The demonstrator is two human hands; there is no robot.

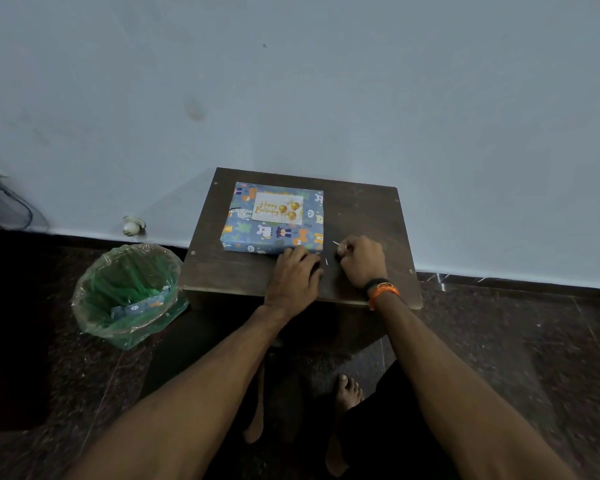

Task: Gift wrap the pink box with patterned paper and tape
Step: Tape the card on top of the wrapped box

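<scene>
The lined bin (125, 292) holds a patterned paper scrap (141, 305).

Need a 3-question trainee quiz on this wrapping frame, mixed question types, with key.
1. True or false: the wrapped box sits on the wooden table.
2. Where does the paper scrap lie? A) in the lined bin B) on the table C) on the box
3. What is stuck on top of the box?

Key: 1 true; 2 A; 3 a Happy Birthday card. Extra: left hand rests on the table by the box's near edge; right hand pinches a small white sliver.
</scene>
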